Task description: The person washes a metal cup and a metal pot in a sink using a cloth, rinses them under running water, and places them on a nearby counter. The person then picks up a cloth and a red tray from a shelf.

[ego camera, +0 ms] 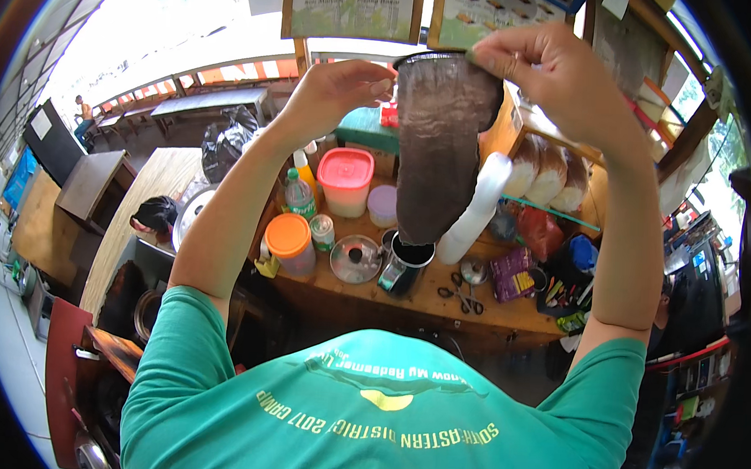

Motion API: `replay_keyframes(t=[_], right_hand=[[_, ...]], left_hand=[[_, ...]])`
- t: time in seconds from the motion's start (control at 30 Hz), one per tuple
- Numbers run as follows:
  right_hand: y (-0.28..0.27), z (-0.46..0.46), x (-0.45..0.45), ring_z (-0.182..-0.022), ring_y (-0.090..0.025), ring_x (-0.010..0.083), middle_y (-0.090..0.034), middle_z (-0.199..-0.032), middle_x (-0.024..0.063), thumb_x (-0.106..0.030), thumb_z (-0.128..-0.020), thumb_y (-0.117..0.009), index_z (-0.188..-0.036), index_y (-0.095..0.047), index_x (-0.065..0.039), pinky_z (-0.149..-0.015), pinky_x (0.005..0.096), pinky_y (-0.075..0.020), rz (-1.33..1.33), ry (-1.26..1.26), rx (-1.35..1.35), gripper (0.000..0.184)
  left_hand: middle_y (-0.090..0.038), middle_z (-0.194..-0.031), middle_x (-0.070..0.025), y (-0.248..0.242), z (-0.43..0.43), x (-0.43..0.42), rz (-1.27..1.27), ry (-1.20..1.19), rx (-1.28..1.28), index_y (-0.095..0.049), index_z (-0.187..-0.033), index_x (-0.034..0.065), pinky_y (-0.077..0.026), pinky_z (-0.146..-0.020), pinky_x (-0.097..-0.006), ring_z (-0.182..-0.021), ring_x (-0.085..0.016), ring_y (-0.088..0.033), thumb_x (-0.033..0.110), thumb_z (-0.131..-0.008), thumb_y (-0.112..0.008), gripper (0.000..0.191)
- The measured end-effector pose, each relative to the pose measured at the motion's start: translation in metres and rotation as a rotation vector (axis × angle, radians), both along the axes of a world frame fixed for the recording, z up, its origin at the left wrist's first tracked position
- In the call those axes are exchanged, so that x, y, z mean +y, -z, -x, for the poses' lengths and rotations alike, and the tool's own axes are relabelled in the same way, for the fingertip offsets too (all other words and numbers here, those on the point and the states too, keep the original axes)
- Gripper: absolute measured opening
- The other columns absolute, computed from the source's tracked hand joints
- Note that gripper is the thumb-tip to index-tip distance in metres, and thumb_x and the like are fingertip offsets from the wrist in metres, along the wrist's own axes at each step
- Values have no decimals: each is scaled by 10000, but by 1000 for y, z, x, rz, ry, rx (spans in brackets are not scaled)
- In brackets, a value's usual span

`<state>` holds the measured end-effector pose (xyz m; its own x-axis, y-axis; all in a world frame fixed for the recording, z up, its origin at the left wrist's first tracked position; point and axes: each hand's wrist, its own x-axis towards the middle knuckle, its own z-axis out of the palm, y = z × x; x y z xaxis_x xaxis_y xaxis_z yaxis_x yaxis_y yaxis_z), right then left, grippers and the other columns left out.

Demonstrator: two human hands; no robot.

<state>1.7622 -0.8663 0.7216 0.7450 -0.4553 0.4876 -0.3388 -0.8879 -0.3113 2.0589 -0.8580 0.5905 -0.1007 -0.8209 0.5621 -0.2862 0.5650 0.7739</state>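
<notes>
A long dark-brown cloth coffee strainer (439,149) hangs from its wire-rimmed mouth in front of me. My right hand (540,72) pinches the right side of that rim between thumb and fingers. Beside the rim's left end is my left hand (340,98), its fingers curled; I cannot tell whether they grip the cloth. The strainer's lower tip reaches the mouth of a tall metal cup (400,276) with dark contents on the wooden table (360,295). A steel lid with a black knob (355,259) lies left of the cup. To its right slants a long white plastic-looking roll (475,210).
Scissors (464,295) and a purple packet (511,275) lie on the right. At left stand an orange-lidded tub (289,240), a can (322,231), a green bottle (299,193) and a red-lidded container (345,183). Bagged bread (551,173) sits behind; a person (84,118) is far left.
</notes>
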Motion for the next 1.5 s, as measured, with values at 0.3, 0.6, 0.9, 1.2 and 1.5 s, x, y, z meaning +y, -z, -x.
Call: replay_keyframes(t=[0.3,0.6,0.9,1.2,1.5], right_hand=[[233,3,-19,-845,-710,305,-704,-899,66,-215,-940,-690,-959,-765,-121,-715,460,-565,121,316,12,121],[408,-14,18,-838,-690,257,-704,-898,7,-227,-903,-742,-949,-769,-158,-670,411,-568,-26,477,-142,88],[434,-35,41,-956,-697,346,-674,-1122,95,-98,-927,-672,-1235,-674,-92,-805,449,-577,-247,419,-136,308],[440,0,52,-1171,-629,401,-334,-1568,248,21,-859,-688,-1490,-350,39,-959,430,-570,-469,354,-280,716],[457,130,75,-1408,-445,443,-353,-1575,260,-161,-927,-696,-1474,-425,-7,-1152,473,-415,-620,425,-253,630]], left_hand=[[-752,-1004,-91,189,-20,59,-438,38,165,-727,-1145,-39,-603,-842,-295,-907,-145,-719,174,-1012,-695,253],[-750,-993,-92,315,19,132,-829,-143,431,-714,-1082,-22,-605,-833,-305,-886,-142,-723,168,-1035,-652,205],[-754,-952,-90,301,69,77,-564,-286,14,-712,-1144,-16,-577,-767,-292,-848,-132,-712,208,-982,-725,277],[-526,-1488,-285,290,125,7,-323,-361,-448,-583,-1410,14,-405,-1131,-499,-1358,-443,-516,484,-957,-664,658],[-390,-1605,-243,283,168,9,-278,-489,-1015,-502,-1510,92,-242,-1188,-609,-1469,-438,-367,538,-904,-702,778]])
